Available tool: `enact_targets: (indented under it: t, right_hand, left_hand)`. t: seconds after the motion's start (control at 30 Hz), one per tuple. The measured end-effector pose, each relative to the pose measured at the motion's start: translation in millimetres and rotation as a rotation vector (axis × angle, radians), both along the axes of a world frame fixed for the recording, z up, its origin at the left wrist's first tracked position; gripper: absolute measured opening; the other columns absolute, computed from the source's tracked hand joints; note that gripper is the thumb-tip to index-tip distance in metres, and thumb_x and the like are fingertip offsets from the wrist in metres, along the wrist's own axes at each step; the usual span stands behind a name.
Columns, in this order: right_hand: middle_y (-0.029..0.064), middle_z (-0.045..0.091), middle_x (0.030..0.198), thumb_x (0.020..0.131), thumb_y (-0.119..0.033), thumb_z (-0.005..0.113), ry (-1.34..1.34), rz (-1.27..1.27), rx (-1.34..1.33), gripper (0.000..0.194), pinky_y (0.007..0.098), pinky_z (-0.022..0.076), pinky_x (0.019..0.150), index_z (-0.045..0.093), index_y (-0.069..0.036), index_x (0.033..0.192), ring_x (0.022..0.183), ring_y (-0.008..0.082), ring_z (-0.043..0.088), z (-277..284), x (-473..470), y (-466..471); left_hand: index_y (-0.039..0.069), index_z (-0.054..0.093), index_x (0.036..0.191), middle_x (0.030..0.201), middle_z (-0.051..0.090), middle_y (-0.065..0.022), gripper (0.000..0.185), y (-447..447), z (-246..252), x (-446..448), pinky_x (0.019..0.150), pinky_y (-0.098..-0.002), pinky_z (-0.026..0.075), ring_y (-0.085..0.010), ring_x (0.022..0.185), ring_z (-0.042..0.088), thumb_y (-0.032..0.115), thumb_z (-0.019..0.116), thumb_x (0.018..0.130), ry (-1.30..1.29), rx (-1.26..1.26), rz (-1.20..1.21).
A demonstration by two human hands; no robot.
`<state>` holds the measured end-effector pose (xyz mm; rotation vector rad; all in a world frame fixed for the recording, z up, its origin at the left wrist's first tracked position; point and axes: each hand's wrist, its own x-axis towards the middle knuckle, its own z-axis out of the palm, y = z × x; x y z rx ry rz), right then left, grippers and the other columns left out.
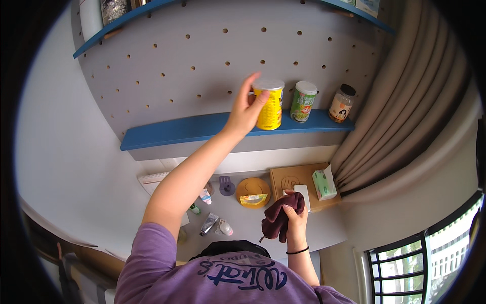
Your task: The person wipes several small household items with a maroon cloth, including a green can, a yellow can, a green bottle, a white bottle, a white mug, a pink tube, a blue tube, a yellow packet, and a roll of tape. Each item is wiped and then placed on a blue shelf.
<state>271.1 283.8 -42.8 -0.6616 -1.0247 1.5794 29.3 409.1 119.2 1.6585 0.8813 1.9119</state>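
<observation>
My left hand (245,110) reaches up and grips a yellow canister (270,108) with a clear plastic lid. The canister is in front of the blue shelf (182,130); whether it touches the shelf is unclear. To its right on that shelf stand a green can (303,102) with a white lid and a clear jar (341,103) with a black cap. Lower down, over the desk, a bunched dark maroon cloth (283,216) is held in my right hand (296,224).
A cardboard box (279,176) on the desk (250,224) carries a tissue pack (324,185) and a white object (302,193). Nearby are a round wooden piece (253,184), a purple phone stand (226,186) and several tubes. Curtains (410,95) hang at right; an upper shelf (125,23) crosses above.
</observation>
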Motion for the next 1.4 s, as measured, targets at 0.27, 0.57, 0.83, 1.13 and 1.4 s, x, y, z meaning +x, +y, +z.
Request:
enact_targets:
  t: [0.27,0.57,0.83,1.13,1.4]
  right_hand:
    - [0.0068,0.065,0.107,0.089,-0.008,0.071,-0.079,-0.09,-0.083,0.035,0.0304,0.0489,0.09,0.06,0.001,0.121,0.098,0.0155,0.061,-16,16,5]
    - [0.0088,0.065,0.105,0.089,-0.014,0.07,-0.104,-0.115,-0.098,0.037,0.0321,0.048,0.091,0.058,0.001,0.121,0.096,0.0182,0.061,-31,14,9]
    - [0.0096,0.065,0.106,0.089,-0.016,0.07,-0.108,-0.102,-0.09,0.04,0.0329,0.0491,0.089,0.057,0.001,0.124,0.096,0.0186,0.061,-26,6,-1]
    - [0.0082,0.066,0.104,0.09,-0.013,0.071,-0.191,0.022,-0.05,0.041,0.0328,0.0498,0.09,0.054,0.001,0.125,0.094,0.0184,0.063,-28,-2,-15]
    - [0.0118,0.064,0.097,0.081,0.007,0.061,-0.386,0.308,0.208,0.036,0.026,0.0521,0.062,0.047,-0.002,0.113,0.068,0.0143,0.063,-12,-16,-49]
  left_hand:
    - [0.012,0.056,0.132,0.123,0.056,-0.0151,0.029,74,-31,-11,0.098,-0.0353,0.046,-0.0233,0.109,0.059,0.017,0.052,0.104,0.592,0.023,0.303]
    - [0.014,0.063,0.121,0.129,0.044,-0.0161,0.039,57,-31,-11,0.092,-0.0412,0.052,-0.0317,0.108,0.059,0.023,0.076,0.085,0.792,0.062,0.735]
    - [0.015,0.06,0.12,0.118,0.059,-0.0092,0.047,62,-35,-24,0.09,-0.0428,0.052,-0.0319,0.111,0.06,0.033,0.078,0.08,0.797,0.114,0.712]
    - [0.008,0.054,0.121,0.115,0.056,-0.0167,0.05,19,2,-19,0.088,-0.0484,0.051,-0.0352,0.109,0.06,0.034,0.076,0.083,0.802,-0.001,0.719]
    - [0.013,0.064,0.117,0.105,0.063,-0.0022,0.036,-143,-57,-112,0.069,-0.0263,0.049,-0.0127,0.097,0.063,0.025,0.077,0.086,0.491,0.015,0.624]
